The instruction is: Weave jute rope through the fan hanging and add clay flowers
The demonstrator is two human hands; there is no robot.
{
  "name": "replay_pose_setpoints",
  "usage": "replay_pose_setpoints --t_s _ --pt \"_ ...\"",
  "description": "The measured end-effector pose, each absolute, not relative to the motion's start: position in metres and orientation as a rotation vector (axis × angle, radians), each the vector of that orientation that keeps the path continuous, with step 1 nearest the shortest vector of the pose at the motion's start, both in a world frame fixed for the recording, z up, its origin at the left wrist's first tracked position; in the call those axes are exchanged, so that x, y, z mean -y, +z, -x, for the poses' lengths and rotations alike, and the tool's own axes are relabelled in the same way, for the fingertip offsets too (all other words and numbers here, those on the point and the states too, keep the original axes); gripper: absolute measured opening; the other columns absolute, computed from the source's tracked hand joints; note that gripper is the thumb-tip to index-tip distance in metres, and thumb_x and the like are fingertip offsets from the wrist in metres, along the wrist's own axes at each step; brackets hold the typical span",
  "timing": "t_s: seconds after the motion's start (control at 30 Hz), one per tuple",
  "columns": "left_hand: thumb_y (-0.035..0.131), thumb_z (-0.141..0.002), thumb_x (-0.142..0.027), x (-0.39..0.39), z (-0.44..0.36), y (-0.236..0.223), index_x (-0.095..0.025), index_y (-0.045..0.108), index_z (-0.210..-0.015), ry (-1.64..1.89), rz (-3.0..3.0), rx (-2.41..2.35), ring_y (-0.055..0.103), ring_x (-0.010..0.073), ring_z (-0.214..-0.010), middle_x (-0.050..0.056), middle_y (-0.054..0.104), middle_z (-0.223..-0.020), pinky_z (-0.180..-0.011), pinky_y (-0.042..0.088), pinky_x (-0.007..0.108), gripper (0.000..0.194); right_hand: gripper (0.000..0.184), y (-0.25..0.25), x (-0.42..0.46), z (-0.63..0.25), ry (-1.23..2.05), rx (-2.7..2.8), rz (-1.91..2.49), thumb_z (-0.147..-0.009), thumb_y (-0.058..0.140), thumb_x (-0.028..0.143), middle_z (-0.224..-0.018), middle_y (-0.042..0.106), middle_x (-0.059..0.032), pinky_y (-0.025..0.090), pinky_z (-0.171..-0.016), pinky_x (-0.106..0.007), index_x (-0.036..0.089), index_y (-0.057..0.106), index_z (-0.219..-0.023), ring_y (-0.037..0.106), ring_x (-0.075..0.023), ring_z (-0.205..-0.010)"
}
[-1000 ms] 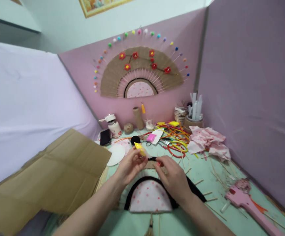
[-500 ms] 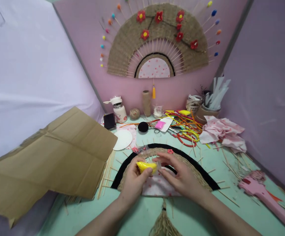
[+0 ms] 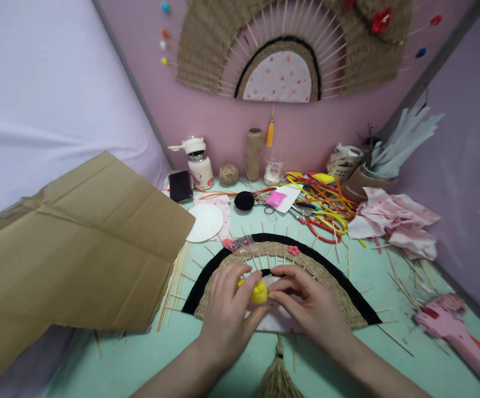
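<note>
A lump of yellow modelling clay [image 3: 259,292], seemingly in clear plastic, sits between my hands above the half-round woven fan [image 3: 213,284]. My left hand [image 3: 229,307] is closed round its left side, fingers over the top. At the right edge, my right hand [image 3: 302,298] pinches what looks like the clear wrapper; its fingertips hide the exact grip. The fan has a black rim, thin sticks and a dotted cloth centre. On its woven band lie a small pink flower [image 3: 293,250] and a clear plastic bag [image 3: 242,244]. A straw tassel [image 3: 280,370] hangs toward me.
Cardboard [image 3: 99,249] leans at the left beside loose sticks. Along the back stand a white bottle [image 3: 201,168], twine ball [image 3: 228,174] and cardboard tube [image 3: 254,155]. Scissors [image 3: 325,229], coloured strips and crumpled cloth [image 3: 397,221] lie right, near a pink glue gun [image 3: 459,337].
My left hand has turned over the yellow clay, covering more of it. My right fingers have closed at its right edge. The camera view has tilted down.
</note>
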State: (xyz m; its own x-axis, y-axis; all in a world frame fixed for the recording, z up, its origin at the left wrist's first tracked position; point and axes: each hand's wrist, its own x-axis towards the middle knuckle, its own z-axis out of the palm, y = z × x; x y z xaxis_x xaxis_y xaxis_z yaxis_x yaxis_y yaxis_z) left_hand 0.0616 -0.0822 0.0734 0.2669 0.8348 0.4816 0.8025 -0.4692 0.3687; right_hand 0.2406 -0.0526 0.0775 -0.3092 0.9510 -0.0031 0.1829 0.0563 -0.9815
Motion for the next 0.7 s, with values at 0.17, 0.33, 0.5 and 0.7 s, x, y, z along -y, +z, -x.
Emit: replay_pose_setpoints --t_s 0.17,0.33,0.5,0.7 --pt "0.062 -0.079 -0.018 0.08 -0.064 0.069 -0.017 0.049 -0.12 0.94 -2.471 -1.551 0.05 0.0248 -0.108 0.011 0.057 -0.112 -0.094 0.04 0.042 0.042 0.024 0.076 0.056 -0.233 1.474 1.458 1.161 -0.075 0.065 0.022 -0.073 0.067 0.0019 0.05 -0.066 -0.027 0.023 0.055 -0.097 0.064 -0.0141 -0.069" --pt "0.062 -0.08 -0.02 0.076 -0.061 0.067 -0.017 0.049 -0.124 0.91 -2.434 -1.449 0.054 0.0219 -0.097 0.009 0.06 -0.104 -0.085 0.045 0.036 0.046 0.028 0.077 0.055 -0.233 1.533 1.392 1.137 -0.072 0.066 0.017 -0.069 0.061 0.0038 0.046 -0.061 -0.024 0.022 0.055 -0.098 0.059 -0.0117 -0.065" --pt "0.061 -0.081 -0.024 0.074 -0.058 0.068 -0.019 0.054 -0.12 0.941 -2.376 -1.488 0.054 0.0214 -0.092 0.008 0.06 -0.098 -0.081 0.045 0.036 0.04 0.024 0.083 0.047 -0.241 1.685 1.257 1.04 -0.078 0.062 0.029 -0.072 0.061 0.0024 0.046 -0.062 -0.025 0.02 0.053 -0.098 0.058 -0.0108 -0.066" --pt "0.064 -0.079 -0.028 0.072 -0.058 0.066 -0.022 0.056 -0.12 0.931 -2.349 -1.537 0.054 0.0217 -0.09 0.006 0.06 -0.095 -0.079 0.043 0.038 0.042 0.029 0.091 0.042 -0.244 1.714 1.253 1.113 -0.07 0.066 0.025 -0.083 0.066 -0.0002 0.05 -0.069 -0.028 0.022 0.053 -0.096 0.063 -0.0135 -0.075"
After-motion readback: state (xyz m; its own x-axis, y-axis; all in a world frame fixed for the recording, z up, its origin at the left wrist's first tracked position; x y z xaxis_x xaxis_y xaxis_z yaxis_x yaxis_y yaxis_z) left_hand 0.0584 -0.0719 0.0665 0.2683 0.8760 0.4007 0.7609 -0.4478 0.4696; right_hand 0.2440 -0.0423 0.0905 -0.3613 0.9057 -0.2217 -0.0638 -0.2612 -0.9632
